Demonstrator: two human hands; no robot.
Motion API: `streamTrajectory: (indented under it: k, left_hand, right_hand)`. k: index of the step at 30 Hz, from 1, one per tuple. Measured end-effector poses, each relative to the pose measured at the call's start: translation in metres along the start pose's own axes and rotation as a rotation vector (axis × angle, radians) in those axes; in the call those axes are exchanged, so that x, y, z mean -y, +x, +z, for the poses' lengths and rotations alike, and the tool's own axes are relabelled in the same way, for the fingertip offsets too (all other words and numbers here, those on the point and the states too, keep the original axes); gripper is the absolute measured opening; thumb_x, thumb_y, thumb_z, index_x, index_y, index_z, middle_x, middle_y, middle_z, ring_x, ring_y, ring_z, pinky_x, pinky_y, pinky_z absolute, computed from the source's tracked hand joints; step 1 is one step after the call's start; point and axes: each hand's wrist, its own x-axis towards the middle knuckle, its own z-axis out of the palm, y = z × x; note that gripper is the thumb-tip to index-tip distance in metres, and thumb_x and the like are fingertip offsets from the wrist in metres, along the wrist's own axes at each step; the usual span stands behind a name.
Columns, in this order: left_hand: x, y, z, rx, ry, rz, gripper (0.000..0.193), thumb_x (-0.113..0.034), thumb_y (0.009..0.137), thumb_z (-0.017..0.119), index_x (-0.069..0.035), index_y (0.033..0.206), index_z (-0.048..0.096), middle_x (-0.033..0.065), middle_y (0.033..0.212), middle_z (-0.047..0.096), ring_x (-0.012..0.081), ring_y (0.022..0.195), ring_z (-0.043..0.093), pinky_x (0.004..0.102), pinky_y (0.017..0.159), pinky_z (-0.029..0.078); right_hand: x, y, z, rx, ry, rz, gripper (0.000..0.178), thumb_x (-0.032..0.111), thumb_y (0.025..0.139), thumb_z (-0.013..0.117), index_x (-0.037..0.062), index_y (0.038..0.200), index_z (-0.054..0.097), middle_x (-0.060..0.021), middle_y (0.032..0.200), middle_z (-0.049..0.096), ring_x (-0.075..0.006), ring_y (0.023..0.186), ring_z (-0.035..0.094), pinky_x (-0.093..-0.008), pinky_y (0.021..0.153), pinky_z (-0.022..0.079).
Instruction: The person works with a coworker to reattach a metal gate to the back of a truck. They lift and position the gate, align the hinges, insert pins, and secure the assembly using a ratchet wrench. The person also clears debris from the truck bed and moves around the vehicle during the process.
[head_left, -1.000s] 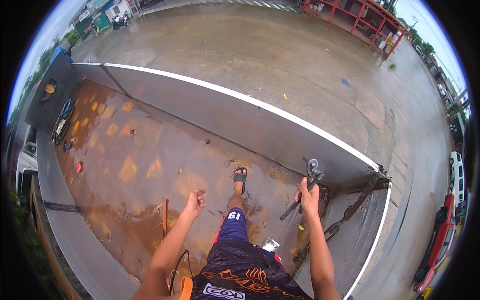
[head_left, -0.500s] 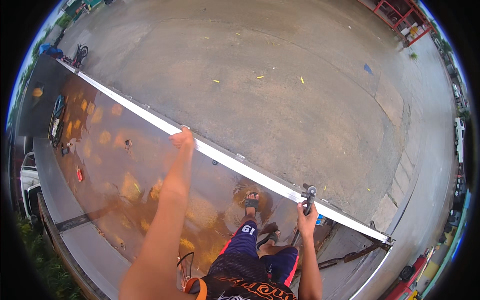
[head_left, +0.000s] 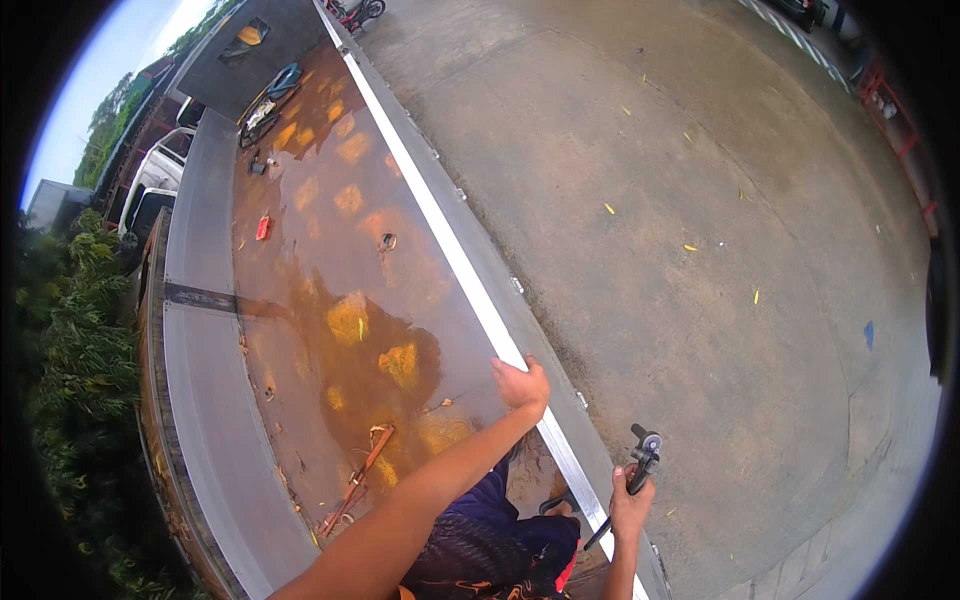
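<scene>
On the long white edge [head_left: 457, 250], resting with a loose, half-open left hand [head_left: 524, 386]; nearby, holding a dark tool [head_left: 646, 460] in the curled right hand [head_left: 630, 508].

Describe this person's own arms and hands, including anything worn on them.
The left hand and right hand are ungloved, with no watch visible. No sleeves cover the visible forearms. The shirt is dark with orange markings.

Remotely, I registered the top rail [head_left: 460, 262] as white, the bed floor [head_left: 318, 232] as rust-brown with orange blotches [head_left: 349, 318], the side wall [head_left: 205, 362] as grey, and the hand tool [head_left: 646, 458] as black and grey.
</scene>
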Motion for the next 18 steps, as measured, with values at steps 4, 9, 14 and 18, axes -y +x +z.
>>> streamTrajectory:
  k: [4, 9, 14, 18]
  left_hand:
    - [-0.005, -0.012, -0.008, 0.004, -0.099, 0.04, 0.065, -0.032, 0.088, 0.072, 0.004, 0.133, 0.043, 0.0265, 0.115, 0.056, 0.0498, 0.106, 0.06, 0.0572, 0.092, 0.047]
    - [0.019, -0.025, -0.004, 0.222, -0.222, 0.108, 0.073, -0.04, 0.082, 0.08, 0.005, 0.129, 0.045, 0.0253, 0.112, 0.056, 0.0476, 0.109, 0.058, 0.0531, 0.094, 0.047]
    - [-0.013, 0.115, -0.049, 0.611, -0.392, 0.072, 0.093, -0.061, 0.072, 0.086, 0.005, 0.125, 0.047, 0.0272, 0.118, 0.061, 0.0416, 0.113, 0.061, 0.05, 0.097, 0.047]
    - [-0.117, 0.329, -0.042, 0.425, -0.333, 0.037, 0.096, -0.058, 0.072, 0.088, 0.002, 0.132, 0.044, 0.0228, 0.113, 0.058, 0.0359, 0.106, 0.058, 0.0481, 0.096, 0.045]
  right_hand:
    - [0.073, 0.043, 0.051, 0.075, 0.024, 0.021, 0.024, 0.018, 0.094, 0.075, 0.0044, 0.088, 0.057, 0.0048, 0.071, 0.049, -0.0053, 0.063, 0.043, -0.0267, 0.057, 0.035]
    - [0.163, 0.085, 0.135, 0.063, 0.039, 0.113, 0.023, 0.018, 0.096, 0.073, 0.0036, 0.089, 0.057, 0.0048, 0.069, 0.047, -0.0054, 0.062, 0.042, -0.0262, 0.055, 0.034]
    - [0.206, 0.098, 0.188, 0.054, -0.195, -0.086, 0.024, 0.019, 0.093, 0.076, 0.0026, 0.089, 0.058, 0.0042, 0.065, 0.044, -0.0084, 0.061, 0.039, -0.0299, 0.055, 0.035]
    - [0.249, 0.104, 0.215, 0.086, -0.34, 0.018, 0.031, 0.021, 0.091, 0.078, 0.001, 0.085, 0.055, -0.0042, 0.061, 0.043, -0.0135, 0.058, 0.037, -0.0345, 0.054, 0.035]
